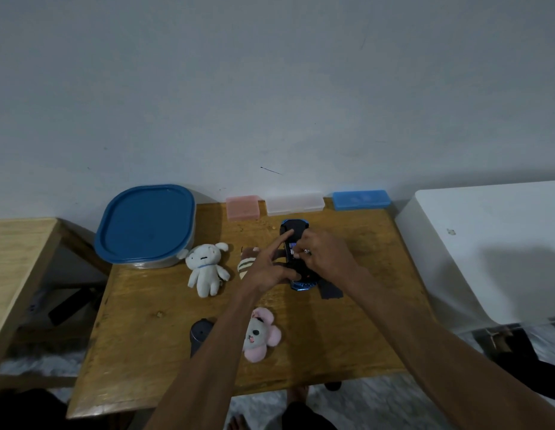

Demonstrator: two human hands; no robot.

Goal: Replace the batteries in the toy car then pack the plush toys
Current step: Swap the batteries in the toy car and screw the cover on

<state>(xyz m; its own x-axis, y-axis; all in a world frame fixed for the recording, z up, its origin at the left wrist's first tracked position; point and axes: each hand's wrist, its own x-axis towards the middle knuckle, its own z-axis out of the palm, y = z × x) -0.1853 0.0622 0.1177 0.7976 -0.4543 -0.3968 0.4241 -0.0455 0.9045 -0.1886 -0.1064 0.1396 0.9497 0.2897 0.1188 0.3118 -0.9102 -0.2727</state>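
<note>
Both forearms reach in from the near edge and meet over the toy car (291, 243), which lies belly-up on the far middle of the counter (152, 330). On the left hand (266, 268) the grip is spread: the forefinger stretches straight onto the car's dark underside while the lower fingers rest against its near end, steadying it. On the right hand (324, 252) the grip is pressed together at the fingertips, pinching something small at the open battery bay; whether that is a battery or the bay's edge I cannot tell. By my judgement the battery swap is in hand and the packing not yet begun. To do it well, the left hand should pin the car flat so it cannot rock, and the right should seat each cell squarely, matching polarity, before the cover goes on. Around the car lie a brown striped plush (246, 263) just left of it, a white plush (204, 268) farther left, and a pink-and-grey plush (260, 335) nearer. A blue-lidded container (145, 225) sits far left, likely where the plush toys will go; pink (242, 207), clear (295, 203) and blue (361, 200) cases line the far edge.
</note>
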